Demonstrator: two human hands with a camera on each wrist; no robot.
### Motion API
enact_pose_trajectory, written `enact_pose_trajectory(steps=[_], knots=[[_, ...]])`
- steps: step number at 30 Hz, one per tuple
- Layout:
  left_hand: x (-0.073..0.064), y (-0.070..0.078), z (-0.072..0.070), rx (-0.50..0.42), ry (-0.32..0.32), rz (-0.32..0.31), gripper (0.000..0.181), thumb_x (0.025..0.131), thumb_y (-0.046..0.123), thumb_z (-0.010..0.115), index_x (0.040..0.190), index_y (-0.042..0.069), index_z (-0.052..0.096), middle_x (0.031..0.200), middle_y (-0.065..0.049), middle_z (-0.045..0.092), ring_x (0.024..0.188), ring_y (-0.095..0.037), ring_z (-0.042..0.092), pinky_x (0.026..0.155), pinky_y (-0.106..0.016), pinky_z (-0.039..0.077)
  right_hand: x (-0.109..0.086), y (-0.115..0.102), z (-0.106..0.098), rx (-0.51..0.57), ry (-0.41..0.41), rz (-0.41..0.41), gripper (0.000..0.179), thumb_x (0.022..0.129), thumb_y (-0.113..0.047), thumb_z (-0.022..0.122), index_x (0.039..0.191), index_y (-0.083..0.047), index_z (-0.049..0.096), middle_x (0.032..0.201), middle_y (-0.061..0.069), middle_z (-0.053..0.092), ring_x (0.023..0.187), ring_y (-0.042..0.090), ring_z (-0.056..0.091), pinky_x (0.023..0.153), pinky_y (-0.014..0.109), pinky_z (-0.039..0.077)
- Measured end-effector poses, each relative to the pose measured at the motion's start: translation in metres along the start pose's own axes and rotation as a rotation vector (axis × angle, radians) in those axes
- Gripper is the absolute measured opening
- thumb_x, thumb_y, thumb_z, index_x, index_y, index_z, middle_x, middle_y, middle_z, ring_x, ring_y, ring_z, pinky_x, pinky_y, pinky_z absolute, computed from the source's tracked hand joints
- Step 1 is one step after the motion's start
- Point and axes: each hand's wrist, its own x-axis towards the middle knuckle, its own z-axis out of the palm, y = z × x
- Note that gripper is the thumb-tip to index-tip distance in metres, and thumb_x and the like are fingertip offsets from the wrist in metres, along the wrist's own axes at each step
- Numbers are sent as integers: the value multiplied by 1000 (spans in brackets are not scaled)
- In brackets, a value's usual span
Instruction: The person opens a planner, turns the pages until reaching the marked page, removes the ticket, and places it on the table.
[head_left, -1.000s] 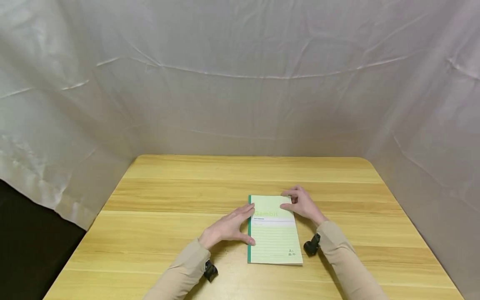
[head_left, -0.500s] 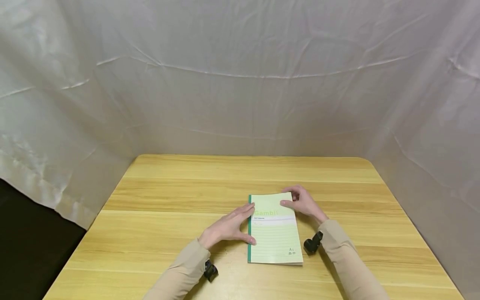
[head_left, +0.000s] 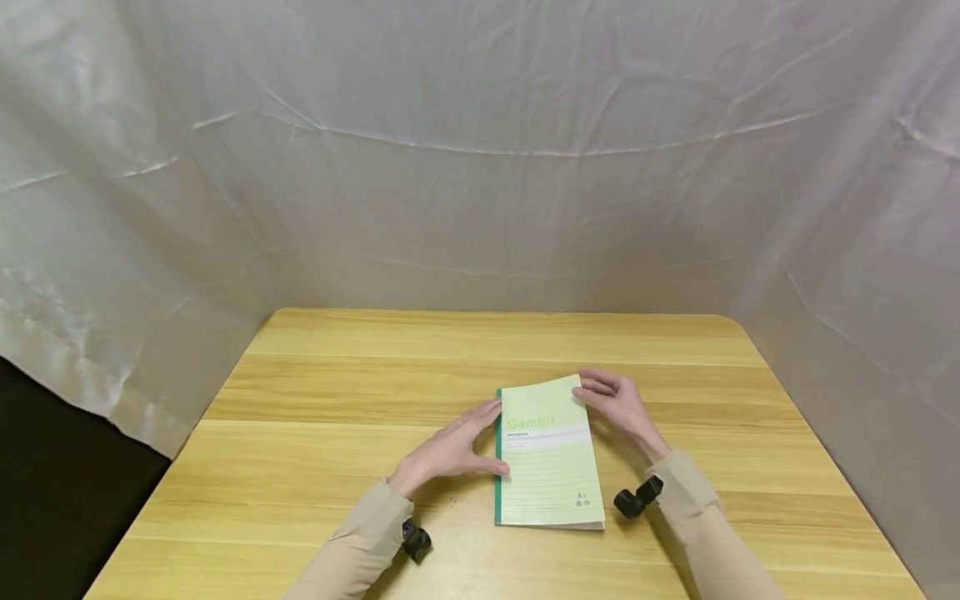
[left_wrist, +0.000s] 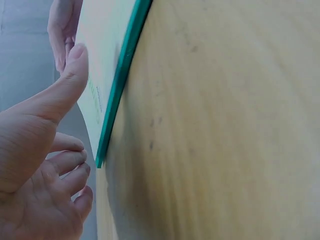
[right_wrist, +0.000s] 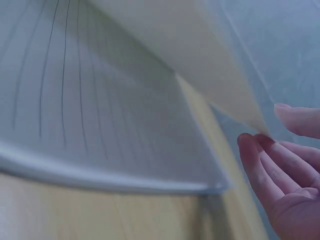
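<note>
A pale green notebook (head_left: 546, 458) with a green spine lies on the table, its front cover (right_wrist: 175, 50) partly raised along the right side. In the right wrist view, lined pages (right_wrist: 90, 110) show beneath it. My right hand (head_left: 617, 407) is at the far right corner; the cover's corner rests against its fingers, and the thumb appears apart from the cover. My left hand (head_left: 450, 450) spreads beside the spine (left_wrist: 120, 90), thumb extended over the cover's edge. Whether that thumb touches the cover cannot be told. The left fingers look relaxed and hold nothing.
The wooden table (head_left: 337, 392) runs under both arms. A grey-white curtain (head_left: 480, 208) hangs behind it and along the sides. Each sleeved wrist carries a small black camera (head_left: 637, 497). A dark area (head_left: 60, 483) lies beyond the table's left edge.
The notebook's far right corner has risen as my right hand moved up and right with the cover, and its thumb slid toward the edge. My left hand has shifted slightly left.
</note>
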Motion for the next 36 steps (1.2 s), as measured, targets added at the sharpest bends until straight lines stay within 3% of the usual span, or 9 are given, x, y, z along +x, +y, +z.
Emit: enact_pose_trajectory(steps=[3, 9, 11, 17, 25, 29, 33, 36], knots=[[-1, 1, -3, -38, 21, -5, 103, 86, 46, 76, 161, 5, 19, 170, -15, 16, 156, -37, 20, 125, -57, 24, -5, -5, 0, 30, -11, -16, 58, 97, -24, 68, 146, 1, 49, 142, 27, 57, 129, 32, 60, 95, 14, 52], [-2, 3, -5, -54, 44, -20, 100, 89, 48, 73, 161, 7, 18, 170, -13, 15, 157, -33, 18, 127, -55, 21, -14, -16, 2, 135, -48, -56, 58, 98, -17, 66, 147, 5, 45, 145, 32, 51, 110, 1, 68, 93, 18, 57], [-3, 5, -6, -54, 52, -23, 98, 90, 50, 71, 162, 9, 18, 170, -13, 15, 158, -33, 17, 127, -56, 19, -16, -18, 2, 172, -56, -67, 57, 98, -15, 66, 147, 7, 45, 142, 34, 52, 103, -3, 68, 91, 23, 59], [-2, 10, -8, -99, 78, -28, 91, 93, 51, 66, 161, 11, 21, 170, -13, 18, 157, -33, 19, 127, -57, 20, -21, -25, 5, 222, -121, -106, 55, 102, -16, 60, 148, 7, 42, 137, 34, 55, 100, 4, 73, 90, 32, 61], [0, 17, -14, -299, 193, 7, 77, 97, 39, 67, 155, 2, 34, 162, -19, 35, 151, -38, 34, 123, -58, 29, -27, -37, 17, 287, -196, -140, 54, 105, -19, 53, 149, 9, 39, 146, 36, 46, 104, 7, 73, 90, 28, 60], [0, 21, -18, -443, 251, 9, 70, 98, 33, 66, 152, -2, 39, 158, -21, 42, 146, -39, 41, 121, -56, 34, -31, -43, 25, 336, -254, -185, 54, 108, -20, 47, 150, 12, 34, 149, 39, 39, 110, 8, 71, 94, 29, 59], [1, 24, -24, -620, 276, 9, 65, 100, 26, 64, 151, -5, 40, 154, -26, 45, 139, -42, 50, 113, -50, 46, -33, -48, 35, 365, -323, -227, 55, 110, -23, 40, 149, 14, 32, 150, 38, 37, 119, 9, 66, 100, 31, 56], [0, 26, -28, -689, 283, -13, 63, 100, 25, 63, 151, -4, 40, 153, -24, 46, 136, -41, 54, 109, -46, 50, -33, -51, 41, 357, -359, -253, 55, 111, -25, 37, 149, 14, 33, 151, 37, 36, 129, 17, 61, 104, 33, 53]])
